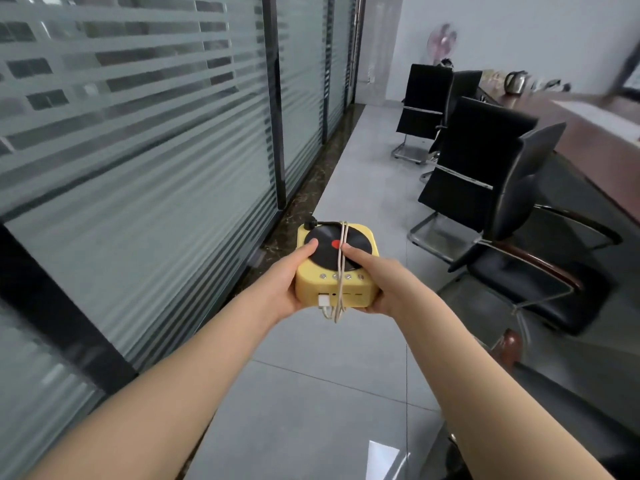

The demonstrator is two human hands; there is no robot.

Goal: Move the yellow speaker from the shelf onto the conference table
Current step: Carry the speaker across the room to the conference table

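My left hand (284, 289) and right hand (381, 285) clasp the square yellow record-player speaker (334, 268) over grey floor, cord-wrapped; it looks off the shelf, the long brown conference table (588, 133) still unreached to my right

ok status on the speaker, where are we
Left hand and right hand both gripping yellow speaker, cable wrapped round it. Conference table ahead right, black chairs lining it.
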